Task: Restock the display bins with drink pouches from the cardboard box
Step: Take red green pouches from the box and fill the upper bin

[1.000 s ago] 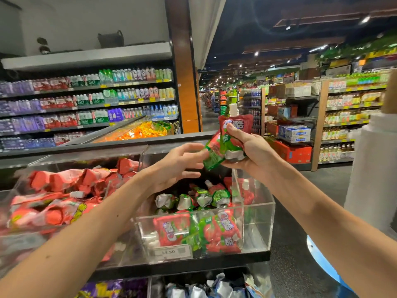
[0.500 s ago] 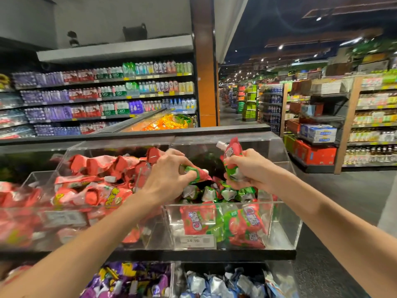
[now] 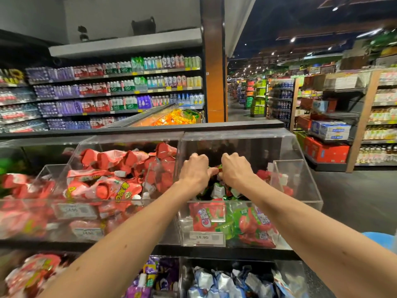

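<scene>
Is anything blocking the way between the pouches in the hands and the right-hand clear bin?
Nothing visible. The left hand and right hand hold red-green pouches inside the open-topped clear bin, right above the pile lying in it.

1. I see a black shelf (image 3: 214, 252) carrying clear bins side by side.
2. The right bin (image 3: 300, 186) holds red-green pouches (image 3: 207, 218).
3. The left bin (image 3: 129, 143) holds red pouches (image 3: 111, 158).

Left hand (image 3: 195, 171) and right hand (image 3: 236, 169) grip drink pouches (image 3: 219, 168) inside clear bin (image 3: 300, 186).
</scene>
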Available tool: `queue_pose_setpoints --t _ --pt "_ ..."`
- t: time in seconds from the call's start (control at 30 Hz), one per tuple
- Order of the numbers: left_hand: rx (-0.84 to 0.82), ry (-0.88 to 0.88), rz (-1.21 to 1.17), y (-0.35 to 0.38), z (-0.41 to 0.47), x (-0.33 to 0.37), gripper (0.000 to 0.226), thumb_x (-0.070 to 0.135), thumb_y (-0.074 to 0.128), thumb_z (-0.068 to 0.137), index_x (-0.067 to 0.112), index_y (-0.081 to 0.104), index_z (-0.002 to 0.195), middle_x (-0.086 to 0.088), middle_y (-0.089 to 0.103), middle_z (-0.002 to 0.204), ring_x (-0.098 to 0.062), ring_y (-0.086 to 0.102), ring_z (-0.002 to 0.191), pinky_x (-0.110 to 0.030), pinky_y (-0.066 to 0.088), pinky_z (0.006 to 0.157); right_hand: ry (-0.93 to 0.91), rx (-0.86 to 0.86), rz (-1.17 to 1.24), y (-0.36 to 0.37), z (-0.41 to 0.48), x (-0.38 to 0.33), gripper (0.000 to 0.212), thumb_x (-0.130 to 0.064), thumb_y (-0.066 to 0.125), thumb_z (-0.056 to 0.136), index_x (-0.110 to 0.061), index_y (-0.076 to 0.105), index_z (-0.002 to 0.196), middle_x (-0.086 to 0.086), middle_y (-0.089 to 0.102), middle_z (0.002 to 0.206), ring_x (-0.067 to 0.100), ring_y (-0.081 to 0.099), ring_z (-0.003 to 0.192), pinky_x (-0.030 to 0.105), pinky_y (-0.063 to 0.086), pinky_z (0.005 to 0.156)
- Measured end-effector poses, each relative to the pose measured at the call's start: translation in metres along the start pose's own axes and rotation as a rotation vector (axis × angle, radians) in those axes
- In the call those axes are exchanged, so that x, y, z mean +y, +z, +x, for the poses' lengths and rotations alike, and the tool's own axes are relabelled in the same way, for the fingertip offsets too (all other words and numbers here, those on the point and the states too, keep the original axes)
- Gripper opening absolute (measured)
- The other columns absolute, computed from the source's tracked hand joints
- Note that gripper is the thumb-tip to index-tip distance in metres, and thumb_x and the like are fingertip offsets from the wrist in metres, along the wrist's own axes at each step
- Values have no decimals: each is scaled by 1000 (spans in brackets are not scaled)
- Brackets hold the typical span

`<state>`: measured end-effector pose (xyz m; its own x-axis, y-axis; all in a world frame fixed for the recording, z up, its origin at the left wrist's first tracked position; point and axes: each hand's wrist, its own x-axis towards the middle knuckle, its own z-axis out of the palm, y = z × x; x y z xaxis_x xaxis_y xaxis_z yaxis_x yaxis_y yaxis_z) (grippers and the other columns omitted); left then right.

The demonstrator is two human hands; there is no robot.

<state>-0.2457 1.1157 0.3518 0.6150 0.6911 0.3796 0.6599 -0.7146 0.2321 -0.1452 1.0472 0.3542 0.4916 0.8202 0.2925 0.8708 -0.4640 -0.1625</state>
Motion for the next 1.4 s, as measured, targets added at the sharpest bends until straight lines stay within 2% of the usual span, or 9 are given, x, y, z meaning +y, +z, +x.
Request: queue_pose_setpoints --t 0.13,0.27,0.47,0.63,0.8,0.9,1.07,1.23,1.4 --pt "-131 1 63 2 9 -7 30 33 61 98 6 62 110 -20 62 118 -41 60 109 -40 46 77 -59 -207 103 4 9 -1 48 -36 59 89 -9 53 128 15 55 129 32 55 113 36 47 88" --pt "-360 63 189 -3 11 -14 36 18 64 95 9 52 127 -18 55 126 -39 57 115 -45 51 84 -12 -337 141 5 14 3 68 -36 54 93 -9 30 150 15 39 152 32 41 136 39 41 107" --pt "-278 238 312 -14 -2 -8 27 18 56 99 3 53 122 -19 59 121 -39 55 116 -39 39 77 25 -315 224 1 3 4 79 -31 60 91 -10 20 156 17 44 149 31 49 129 37 47 100" --pt "-123 255 -8 -52 -29 -12 30 19 56 96 13 64 124 -16 66 121 -34 62 110 -44 51 93 -25 -94 261 -21 -33 -4 53 -28 62 91 -11 51 141 10 57 139 27 56 124 34 46 100" --pt "219 281 -425 -78 -85 -19 11 30 67 91 20 72 88 7 69 78 -6 64 72 -20 50 69 -11 317 496 -37 -123 -10 23 -28 65 90 -17 70 108 -2 70 90 13 62 81 33 51 78" --pt "243 351 -661 -58 -127 1 15 31 71 87 25 64 76 11 61 64 0 56 58 -13 39 56 -5 479 542 -29 -196 4 10 -24 66 88 -17 70 94 -7 66 74 6 57 61 24 49 61" --pt "-19 607 -880 20 -204 88 9 14 71 86 20 65 83 5 64 76 -5 60 67 -21 50 65 281 512 534 5 -328 78 3 -21 67 87 -18 69 88 -11 65 71 6 58 63 15 45 62" --pt "-301 842 -881 119 -278 213 8 13 68 79 18 65 83 8 61 76 -8 57 69 -28 48 67 734 425 502 49 -465 183 5 -23 69 90 -23 68 85 -7 62 68 9 57 66 25 43 60" --pt "-800 925 -751 229 -361 342 16 19 63 81 10 70 93 -5 70 88 -23 65 84 -34 49 75 1164 396 528 92 -585 286 7 -25 68 90 -26 66 83 -7 66 72 5 59 66 33 48 65"
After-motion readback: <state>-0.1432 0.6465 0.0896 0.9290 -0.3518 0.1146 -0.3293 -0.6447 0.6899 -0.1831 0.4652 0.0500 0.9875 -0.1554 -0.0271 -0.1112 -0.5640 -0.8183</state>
